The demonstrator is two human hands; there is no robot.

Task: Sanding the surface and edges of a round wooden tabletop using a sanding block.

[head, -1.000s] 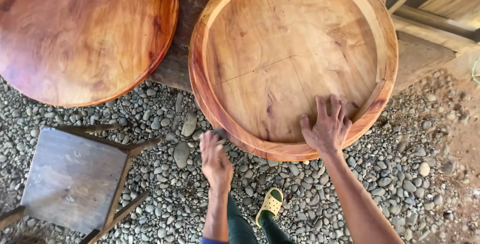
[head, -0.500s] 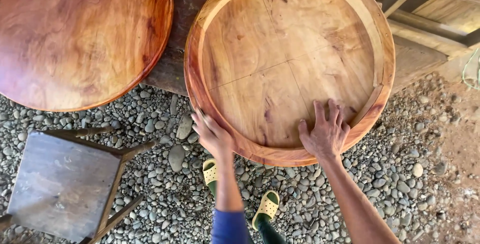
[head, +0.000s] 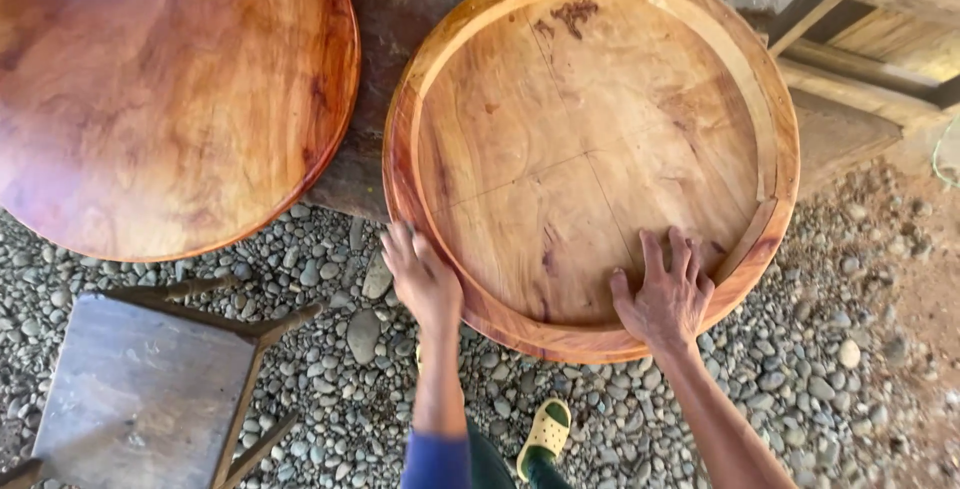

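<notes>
Grip: both hands are laid open, nothing is clenched. Left hand [head: 425, 277] is set flat on the lower-left rim of the round wooden top [head: 590, 159]; right hand [head: 668, 294] is spread, palm down, inside the rim at the lower right. A yellow sandal [head: 546, 432] is seen just below, on the gravel [head: 850, 379]. A grey stool [head: 140, 389] is placed at lower left, near but apart from the top. The top is stood tilted, recessed side outward, lower edge on the gravel, upper part leaned against the wall behind. A second round top [head: 160, 89], polished and reddish, is leaned just beside it, at far left.

Risks, as judged: the edge could slide on loose stones, since it is only pressed, not clasped. If rolled left, the polished top could be struck. Toes are exposed under the rim.
</notes>
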